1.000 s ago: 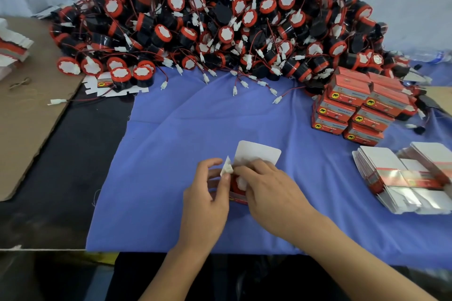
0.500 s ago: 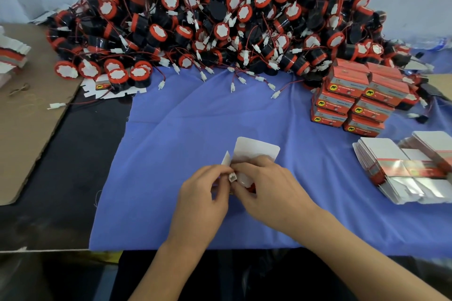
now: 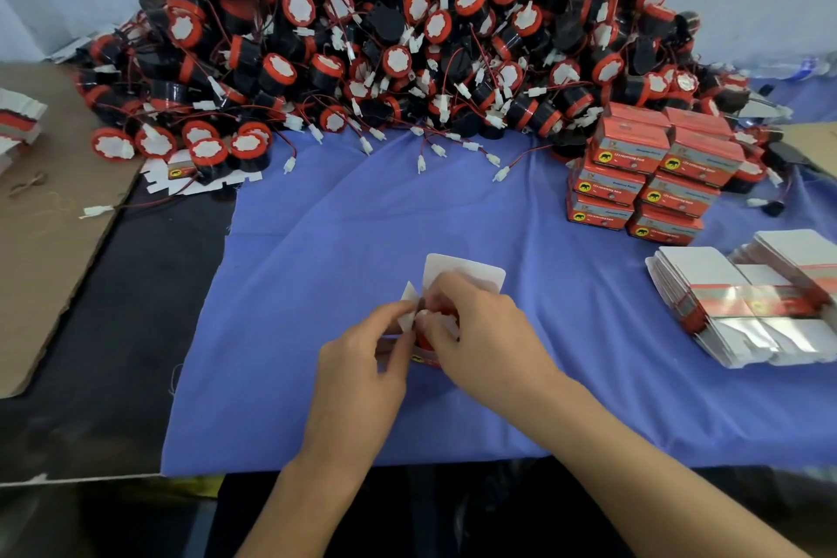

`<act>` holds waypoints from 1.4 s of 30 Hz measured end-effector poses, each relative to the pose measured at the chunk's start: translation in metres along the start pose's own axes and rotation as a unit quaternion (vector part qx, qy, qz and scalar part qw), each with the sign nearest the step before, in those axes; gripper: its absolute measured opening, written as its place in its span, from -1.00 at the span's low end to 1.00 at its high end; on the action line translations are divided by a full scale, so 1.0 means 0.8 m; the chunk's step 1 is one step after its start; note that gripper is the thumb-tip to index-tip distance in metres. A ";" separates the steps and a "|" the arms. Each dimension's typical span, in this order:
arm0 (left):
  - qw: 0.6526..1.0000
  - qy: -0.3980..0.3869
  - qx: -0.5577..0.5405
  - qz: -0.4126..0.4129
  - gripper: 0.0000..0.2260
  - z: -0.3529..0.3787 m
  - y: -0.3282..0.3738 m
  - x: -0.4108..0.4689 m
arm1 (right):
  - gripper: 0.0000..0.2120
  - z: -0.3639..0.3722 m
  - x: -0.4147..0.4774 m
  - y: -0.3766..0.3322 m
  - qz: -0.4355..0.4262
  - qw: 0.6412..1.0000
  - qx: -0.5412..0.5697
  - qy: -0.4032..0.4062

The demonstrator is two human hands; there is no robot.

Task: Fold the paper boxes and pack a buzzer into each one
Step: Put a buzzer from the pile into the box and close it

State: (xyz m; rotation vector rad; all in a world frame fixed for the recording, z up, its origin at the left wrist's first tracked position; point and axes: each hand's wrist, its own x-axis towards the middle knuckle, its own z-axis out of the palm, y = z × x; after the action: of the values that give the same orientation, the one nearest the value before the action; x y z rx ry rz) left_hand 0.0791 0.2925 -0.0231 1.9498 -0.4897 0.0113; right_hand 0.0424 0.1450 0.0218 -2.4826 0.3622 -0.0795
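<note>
Lots is done, but much more is left. On the far right of the blue cloth [image 3: 317, 249] sits a stack of closed red boxes [image 3: 647, 177]; I think those are packed. Near them lies a bundle of flat boxes [image 3: 743, 304], not folded yet. At the back is a huge pile of buzzers [image 3: 407, 36], black and red with thin wires, waiting their turn.

The job in hand looks like one box being filled. The paper box [image 3: 466, 270] is in the middle of the cloth, right in front of the person, with its white lid flap standing up. A bit of red and white shows in its open end, most likely the buzzer [image 3: 441, 326] going in. The lid is not shut yet.

The left hand [image 3: 358, 358] comes in from the left, and its fingertips pinch the small side flap. The right hand [image 3: 489, 344] lies over the box with its fingers curled round the box top. Its thumb seems to press the white bit down. Both hands are close together, almost touching.
</note>
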 end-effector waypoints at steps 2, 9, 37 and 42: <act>1.000 -0.005 -0.028 0.002 -0.58 -0.002 0.004 -0.004 | -0.93 0.005 -0.001 -0.001 -0.005 1.000 -0.009 0.019; 0.998 -0.009 -0.069 -0.011 -0.59 -0.004 -0.002 -0.006 | -0.82 0.015 -0.003 0.006 -0.065 0.990 -0.124 -0.020; 0.959 -0.053 -0.192 -0.201 -0.41 0.028 -0.004 0.021 | -0.78 0.015 -0.024 0.056 0.124 0.840 0.480 0.222; 0.978 -0.074 -0.131 -0.147 -0.68 0.027 -0.008 0.023 | -0.62 0.023 -0.015 0.078 0.078 0.885 0.449 0.099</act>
State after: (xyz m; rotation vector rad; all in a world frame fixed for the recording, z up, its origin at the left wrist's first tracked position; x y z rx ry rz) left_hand 0.0937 0.2699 -0.0338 1.7520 -0.2780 -0.3717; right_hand 0.0186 0.1107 -0.0294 -1.5203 0.4749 -0.3508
